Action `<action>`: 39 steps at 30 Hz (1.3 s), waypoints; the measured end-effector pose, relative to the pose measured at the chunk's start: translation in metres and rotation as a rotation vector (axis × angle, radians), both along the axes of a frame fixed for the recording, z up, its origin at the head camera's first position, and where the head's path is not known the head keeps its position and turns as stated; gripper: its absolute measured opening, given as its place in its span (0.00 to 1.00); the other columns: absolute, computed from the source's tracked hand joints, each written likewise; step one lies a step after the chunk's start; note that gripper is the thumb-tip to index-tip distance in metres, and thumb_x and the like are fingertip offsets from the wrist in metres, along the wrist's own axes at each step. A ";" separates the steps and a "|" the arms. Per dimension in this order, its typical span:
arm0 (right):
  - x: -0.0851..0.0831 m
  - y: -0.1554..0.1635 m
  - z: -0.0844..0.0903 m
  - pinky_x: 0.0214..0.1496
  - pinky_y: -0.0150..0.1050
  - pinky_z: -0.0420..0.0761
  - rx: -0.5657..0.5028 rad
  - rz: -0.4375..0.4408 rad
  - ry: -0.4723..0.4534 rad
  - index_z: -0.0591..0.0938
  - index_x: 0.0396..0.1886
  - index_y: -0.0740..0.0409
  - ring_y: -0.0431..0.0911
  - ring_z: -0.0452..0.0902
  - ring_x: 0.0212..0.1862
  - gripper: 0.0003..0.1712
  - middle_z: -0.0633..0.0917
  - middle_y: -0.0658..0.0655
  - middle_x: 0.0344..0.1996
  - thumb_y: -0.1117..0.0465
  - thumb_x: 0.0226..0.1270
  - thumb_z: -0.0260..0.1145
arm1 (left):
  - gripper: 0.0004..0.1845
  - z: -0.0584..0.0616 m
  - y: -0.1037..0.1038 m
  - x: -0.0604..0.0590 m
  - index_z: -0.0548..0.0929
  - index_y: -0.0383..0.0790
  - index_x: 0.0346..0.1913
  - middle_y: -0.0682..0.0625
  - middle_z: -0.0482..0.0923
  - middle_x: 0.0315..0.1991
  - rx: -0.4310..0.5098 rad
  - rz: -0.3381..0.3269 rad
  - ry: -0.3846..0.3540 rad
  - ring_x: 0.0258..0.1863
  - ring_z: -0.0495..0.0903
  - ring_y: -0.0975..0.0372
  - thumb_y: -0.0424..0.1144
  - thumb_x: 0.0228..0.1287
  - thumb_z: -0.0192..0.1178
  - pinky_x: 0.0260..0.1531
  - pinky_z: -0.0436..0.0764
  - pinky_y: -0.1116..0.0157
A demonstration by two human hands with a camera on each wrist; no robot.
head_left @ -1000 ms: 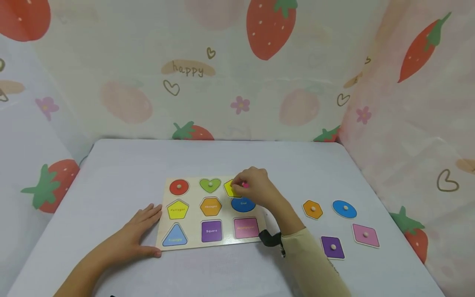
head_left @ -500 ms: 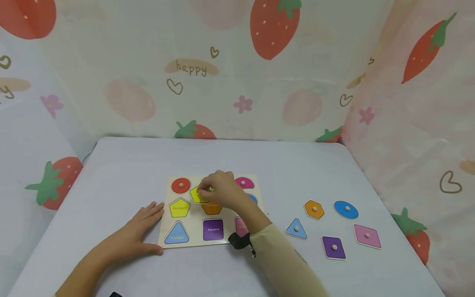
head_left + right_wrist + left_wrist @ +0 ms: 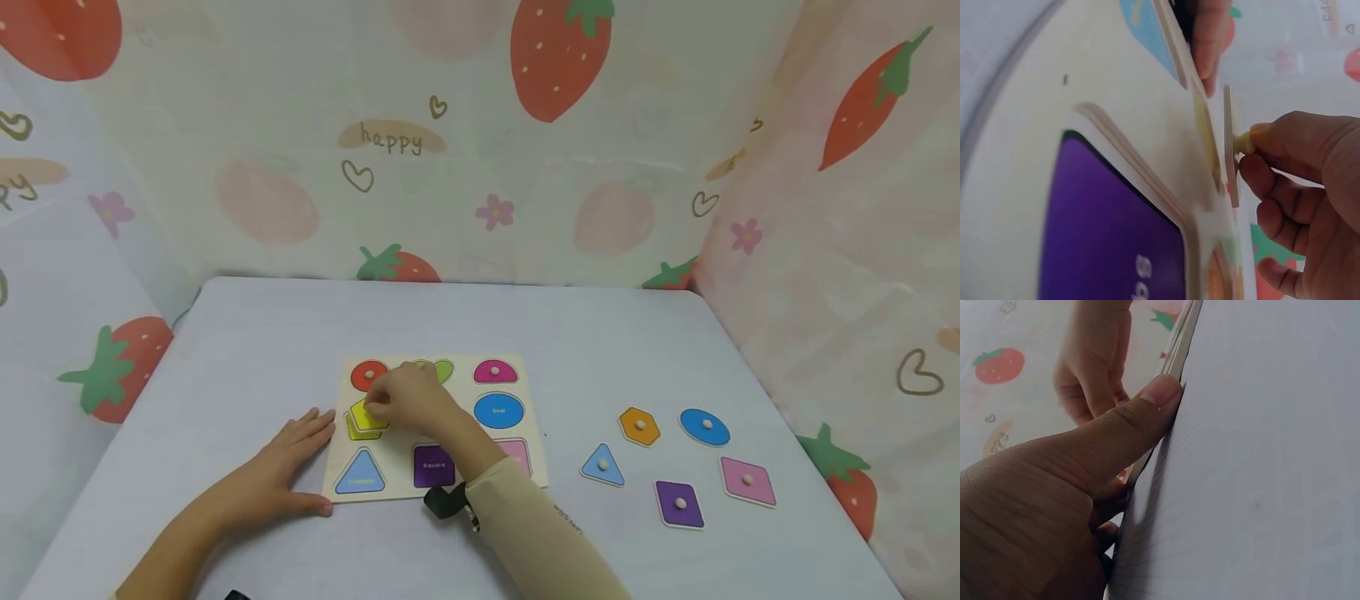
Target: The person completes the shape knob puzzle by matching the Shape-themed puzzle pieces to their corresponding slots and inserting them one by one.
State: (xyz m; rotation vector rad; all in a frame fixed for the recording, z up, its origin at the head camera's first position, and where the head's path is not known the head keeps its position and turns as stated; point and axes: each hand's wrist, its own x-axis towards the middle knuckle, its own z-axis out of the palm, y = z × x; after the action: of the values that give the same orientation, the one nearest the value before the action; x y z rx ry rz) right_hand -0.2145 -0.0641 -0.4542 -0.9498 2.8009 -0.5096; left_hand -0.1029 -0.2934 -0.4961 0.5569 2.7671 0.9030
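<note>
R hand (image 3: 405, 400), pinching the yellow pentagon piece (image 3: 367, 414) by its peg, has carried it from top-right across to just above the pentagon slot on the puzzle board (image 3: 525, 479), nearly seated, while flat L hand (image 3: 288, 467) steadies board's edge.

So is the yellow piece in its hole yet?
Not yet. The right hand pinches the yellow piece by its knob just above the puzzle board; a gap shows.

Right hand (image 3: 408, 398) hides the orange hexagon slot; green heart (image 3: 441, 369) half covered.
</note>
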 end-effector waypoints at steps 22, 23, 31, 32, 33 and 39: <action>0.005 -0.016 -0.008 0.75 0.65 0.64 0.041 -0.055 -0.029 0.92 0.40 0.38 0.35 0.75 0.38 0.07 0.82 0.33 0.22 0.50 0.71 0.68 | 0.65 0.002 0.001 0.000 0.62 0.39 0.79 0.47 0.52 0.83 0.001 0.013 -0.034 0.83 0.42 0.44 0.70 0.41 0.75 0.78 0.45 0.39; 0.006 -0.016 -0.008 0.75 0.66 0.64 0.045 -0.064 -0.030 0.92 0.40 0.38 0.35 0.75 0.37 0.07 0.82 0.34 0.22 0.50 0.71 0.68 | 0.65 0.001 0.001 0.000 0.62 0.39 0.79 0.47 0.52 0.83 -0.001 0.012 -0.035 0.83 0.42 0.45 0.70 0.41 0.75 0.80 0.44 0.42; 0.011 -0.022 -0.012 0.70 0.61 0.70 0.076 -0.103 0.040 0.90 0.28 0.37 0.39 0.72 0.35 0.09 0.78 0.36 0.15 0.53 0.68 0.68 | 0.64 0.000 -0.001 0.000 0.62 0.37 0.79 0.46 0.53 0.82 0.006 0.004 -0.014 0.82 0.43 0.43 0.70 0.42 0.75 0.82 0.38 0.54; 0.012 -0.023 -0.011 0.68 0.60 0.71 0.083 -0.101 0.055 0.90 0.28 0.37 0.39 0.72 0.35 0.09 0.78 0.36 0.15 0.53 0.68 0.67 | 0.64 0.001 -0.001 0.000 0.62 0.37 0.79 0.46 0.53 0.82 0.006 0.006 -0.017 0.82 0.43 0.44 0.70 0.42 0.75 0.82 0.38 0.53; 0.013 -0.023 -0.011 0.66 0.58 0.72 0.089 -0.099 0.070 0.90 0.28 0.37 0.39 0.72 0.35 0.10 0.79 0.36 0.16 0.53 0.68 0.67 | 0.64 0.002 0.000 0.001 0.62 0.37 0.79 0.46 0.53 0.82 0.007 0.004 -0.016 0.82 0.43 0.43 0.70 0.42 0.75 0.82 0.40 0.50; 0.017 -0.022 -0.008 0.64 0.56 0.73 0.096 -0.123 0.082 0.92 0.32 0.37 0.39 0.72 0.33 0.10 0.81 0.35 0.19 0.52 0.71 0.67 | 0.64 0.004 0.003 0.001 0.63 0.37 0.79 0.46 0.53 0.82 0.006 0.012 -0.028 0.82 0.43 0.43 0.69 0.42 0.76 0.79 0.45 0.41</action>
State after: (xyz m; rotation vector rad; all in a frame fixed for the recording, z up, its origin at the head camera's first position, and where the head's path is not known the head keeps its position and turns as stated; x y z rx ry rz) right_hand -0.1978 -0.0858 -0.4625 -0.8004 2.9410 -0.3542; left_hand -0.1019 -0.2904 -0.4924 0.5250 2.7463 0.9154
